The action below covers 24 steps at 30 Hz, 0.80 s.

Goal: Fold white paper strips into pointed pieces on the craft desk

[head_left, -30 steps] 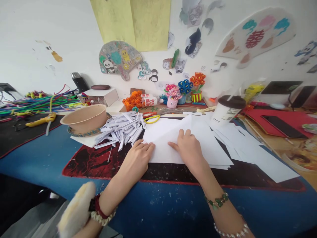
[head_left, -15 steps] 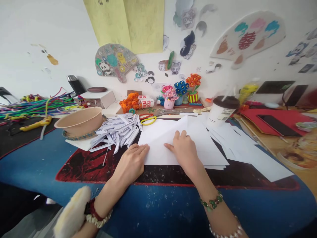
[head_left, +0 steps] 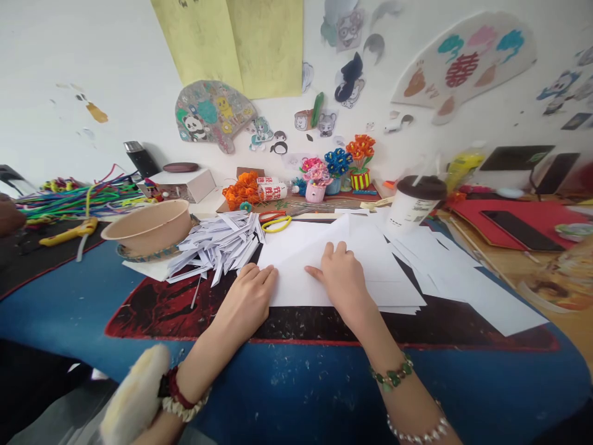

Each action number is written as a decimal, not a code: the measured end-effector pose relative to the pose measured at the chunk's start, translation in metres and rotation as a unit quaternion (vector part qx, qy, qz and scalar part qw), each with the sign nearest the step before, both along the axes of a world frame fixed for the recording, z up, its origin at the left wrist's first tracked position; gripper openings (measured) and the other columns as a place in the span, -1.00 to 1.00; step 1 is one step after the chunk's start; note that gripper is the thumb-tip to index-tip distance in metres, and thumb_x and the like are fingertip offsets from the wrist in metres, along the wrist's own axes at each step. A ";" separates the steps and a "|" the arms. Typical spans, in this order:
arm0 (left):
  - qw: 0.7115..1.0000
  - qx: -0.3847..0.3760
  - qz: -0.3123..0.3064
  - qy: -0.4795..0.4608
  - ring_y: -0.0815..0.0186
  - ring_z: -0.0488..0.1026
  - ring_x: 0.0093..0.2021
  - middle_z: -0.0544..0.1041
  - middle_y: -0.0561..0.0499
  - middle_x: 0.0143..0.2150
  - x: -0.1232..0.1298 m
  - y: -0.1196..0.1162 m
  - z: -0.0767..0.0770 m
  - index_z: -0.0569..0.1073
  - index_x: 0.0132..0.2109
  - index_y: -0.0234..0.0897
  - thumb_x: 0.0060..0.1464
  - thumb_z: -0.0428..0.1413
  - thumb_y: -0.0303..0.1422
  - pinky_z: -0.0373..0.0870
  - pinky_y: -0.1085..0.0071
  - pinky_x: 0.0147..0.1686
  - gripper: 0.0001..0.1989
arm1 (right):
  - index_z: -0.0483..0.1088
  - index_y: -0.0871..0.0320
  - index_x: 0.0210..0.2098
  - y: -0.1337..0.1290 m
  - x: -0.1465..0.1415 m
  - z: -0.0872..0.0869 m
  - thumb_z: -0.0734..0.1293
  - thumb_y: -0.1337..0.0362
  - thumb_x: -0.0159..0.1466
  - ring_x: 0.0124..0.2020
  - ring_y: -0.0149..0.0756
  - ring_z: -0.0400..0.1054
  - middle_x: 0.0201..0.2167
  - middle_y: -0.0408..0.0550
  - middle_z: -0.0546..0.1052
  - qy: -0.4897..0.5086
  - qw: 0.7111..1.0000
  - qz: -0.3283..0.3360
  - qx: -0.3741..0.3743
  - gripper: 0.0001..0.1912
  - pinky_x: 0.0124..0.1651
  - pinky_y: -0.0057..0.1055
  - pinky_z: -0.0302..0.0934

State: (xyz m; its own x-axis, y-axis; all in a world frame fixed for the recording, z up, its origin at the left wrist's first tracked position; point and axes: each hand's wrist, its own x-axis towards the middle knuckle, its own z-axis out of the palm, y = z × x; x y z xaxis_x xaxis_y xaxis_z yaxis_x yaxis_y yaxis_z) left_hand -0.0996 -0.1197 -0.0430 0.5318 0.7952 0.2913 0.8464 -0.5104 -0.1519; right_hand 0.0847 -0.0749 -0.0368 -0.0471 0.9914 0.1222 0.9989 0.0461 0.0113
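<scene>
A white sheet of paper [head_left: 296, 281] lies folded over on a stack of white sheets [head_left: 393, 284], its upper layer slanting up to a point at the back. My left hand [head_left: 252, 293] is closed at the sheet's left edge, fingers together and pressing on it. On the middle of the paper rests my right hand [head_left: 343, 275], fingers curled down on the fold and thumb stretched to the left. The fingertips of both hands are partly hidden. Left of the stack is a heap of folded white paper strips [head_left: 217, 244].
A beige bowl [head_left: 146, 225] stands left of the strips. Scissors with yellow and red handles [head_left: 277, 224] lie behind the paper. A lidded drink cup [head_left: 414, 204] stands at the back right, near loose white sheets [head_left: 491, 296]. A phone [head_left: 521, 230] lies on red paper.
Both hands keep nearly the same place and pose on the paper. A dark, blurred shape has come in at the far left edge. The view has shifted very slightly.
</scene>
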 end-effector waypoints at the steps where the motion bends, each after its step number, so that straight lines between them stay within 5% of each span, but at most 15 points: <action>1: 1.000 -0.004 0.000 0.014 0.12 0.43 -0.17 0.54 -0.22 -0.08 0.001 0.000 0.001 0.43 -0.01 -0.42 -0.01 -0.09 -0.69 0.37 0.15 -0.03 -0.57 | 0.33 0.41 -0.10 0.000 0.000 0.000 0.29 -0.02 0.27 -0.26 -0.05 0.42 -0.25 0.24 0.40 0.002 1.000 -0.001 -0.001 -0.47 -0.32 -0.35 0.23; 7: 0.997 0.046 -0.013 0.058 0.10 0.45 -0.09 0.48 -0.33 0.06 0.000 0.001 -0.003 0.40 0.06 -0.53 0.01 -0.13 -0.70 0.35 0.16 0.01 -0.53 | 0.34 0.42 -0.11 0.001 0.000 -0.004 0.30 -0.03 0.26 -0.28 -0.07 0.40 -0.29 0.20 0.40 0.008 1.000 0.011 0.012 -0.46 -0.32 -0.34 0.24; 13: 0.999 0.019 -0.024 0.045 0.08 0.48 -0.05 0.47 -0.33 0.11 -0.001 0.003 -0.003 0.37 0.12 -0.52 0.02 -0.15 -0.70 0.35 0.13 0.02 -0.49 | 0.35 0.42 -0.12 0.003 0.001 -0.007 0.31 -0.04 0.25 -0.30 -0.09 0.38 -0.31 0.18 0.39 0.007 1.000 0.010 0.024 -0.45 -0.34 -0.35 0.22; 24: 0.989 0.026 -0.009 0.142 0.11 0.48 -0.24 0.42 -0.28 0.18 0.006 0.009 0.006 0.32 0.20 -0.56 0.02 -0.13 -0.70 0.36 0.15 -0.12 -0.43 | 0.35 0.43 -0.09 0.006 -0.001 -0.009 0.38 -0.04 0.19 -0.23 -0.03 0.38 -0.26 0.24 0.40 0.038 0.999 -0.017 0.029 -0.40 -0.25 -0.28 0.26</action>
